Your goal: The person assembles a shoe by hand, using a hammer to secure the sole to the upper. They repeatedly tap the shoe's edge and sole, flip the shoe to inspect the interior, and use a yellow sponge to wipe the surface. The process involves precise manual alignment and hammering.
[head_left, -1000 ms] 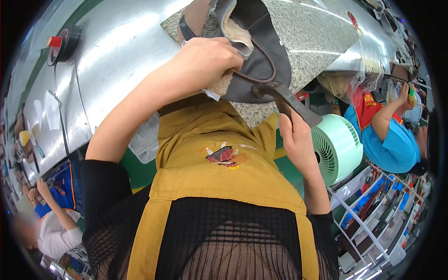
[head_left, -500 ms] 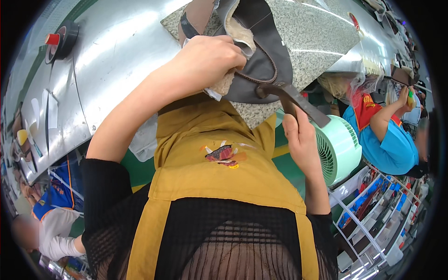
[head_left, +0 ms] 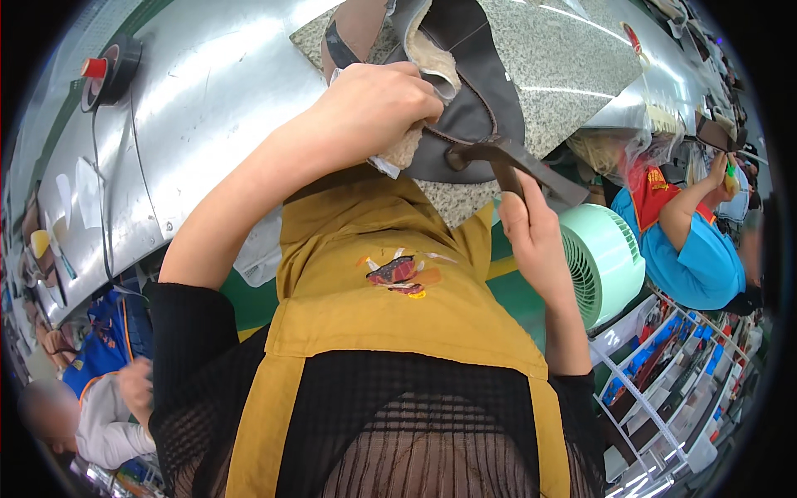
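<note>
Metal desk (head_left: 207, 91), bearing a speckled stone slab (head_left: 573, 66) whose near corner points toward the person. A pale green fan (head_left: 610, 257) stands off the desk, right of that corner. A dark grey leather piece (head_left: 506, 108) lies on the slab near this corner. The right hand (head_left: 535, 232) grips a hammer (head_left: 544, 176), its round face at the leather piece, contact indeterminable; the left hand (head_left: 382, 104) is closed on the fleece lining (head_left: 432, 56).
</note>
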A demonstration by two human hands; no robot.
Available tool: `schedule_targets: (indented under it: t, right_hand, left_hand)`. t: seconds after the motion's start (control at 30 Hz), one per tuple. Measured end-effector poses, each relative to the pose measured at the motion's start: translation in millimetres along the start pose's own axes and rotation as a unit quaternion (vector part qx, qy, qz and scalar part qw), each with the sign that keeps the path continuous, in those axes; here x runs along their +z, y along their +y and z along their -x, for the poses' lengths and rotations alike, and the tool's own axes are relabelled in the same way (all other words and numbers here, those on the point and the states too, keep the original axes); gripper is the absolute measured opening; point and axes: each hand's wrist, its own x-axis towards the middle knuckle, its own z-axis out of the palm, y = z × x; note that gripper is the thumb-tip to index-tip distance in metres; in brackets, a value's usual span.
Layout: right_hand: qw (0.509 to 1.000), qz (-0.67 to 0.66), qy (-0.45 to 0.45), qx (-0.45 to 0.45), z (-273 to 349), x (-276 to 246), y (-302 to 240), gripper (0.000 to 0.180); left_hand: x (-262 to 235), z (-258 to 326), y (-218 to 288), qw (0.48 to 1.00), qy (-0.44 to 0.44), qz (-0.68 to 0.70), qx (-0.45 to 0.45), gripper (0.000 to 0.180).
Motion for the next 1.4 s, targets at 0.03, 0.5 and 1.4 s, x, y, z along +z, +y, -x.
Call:
schedule_targets:
  t: [0.03,0.5,1.4]
  right_hand:
    - [1.000,-0.013,0.003,-0.002,1,0,1,0.035]
    - [0.999,-0.021,0.011,0.031,7,-11,6,0.036]
    - [0.996,0.063,0.052,0.028,4,-21,8,0.031]
  left_hand:
    - [0,1,0,1.000,-0.001,-0.001,-0.001,0.011]
    - [5,0,1,1.000,0.009,-0.015,-0.010,0.013]
    - [9,2,0,0.999,0.028,-0.019,-0.014,0.013]
